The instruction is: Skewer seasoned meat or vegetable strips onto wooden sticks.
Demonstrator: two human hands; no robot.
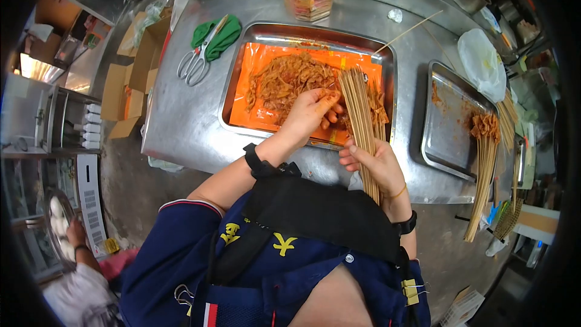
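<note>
My right hand (pixel 376 166) is wrapped round a thick bundle of bamboo skewers (pixel 357 106), which stands nearly upright over the right side of a metal tray (pixel 233 82). Beside the bundle, my left hand (pixel 318 111) has its fingers bent together in a pinch, stained with orange sauce. Whatever sits between those fingertips is too small to make out. A heap of thin, sauce-coated food strips (pixel 284 82) lies on an orange plastic sheet (pixel 242 109) in the tray. More sauced pieces on skewers (pixel 378 106) show behind the bundle, partly hidden by it.
Scissors (pixel 203 54) rest on a green cloth (pixel 221 36) at left. A second tray (pixel 439 136) at right holds loaded skewers (pixel 482 151). Behind stands a clear plastic tub (pixel 308 0); a white plastic bag (pixel 481 63) lies far right. A person's hand (pixel 77 233) holds a dish at lower left.
</note>
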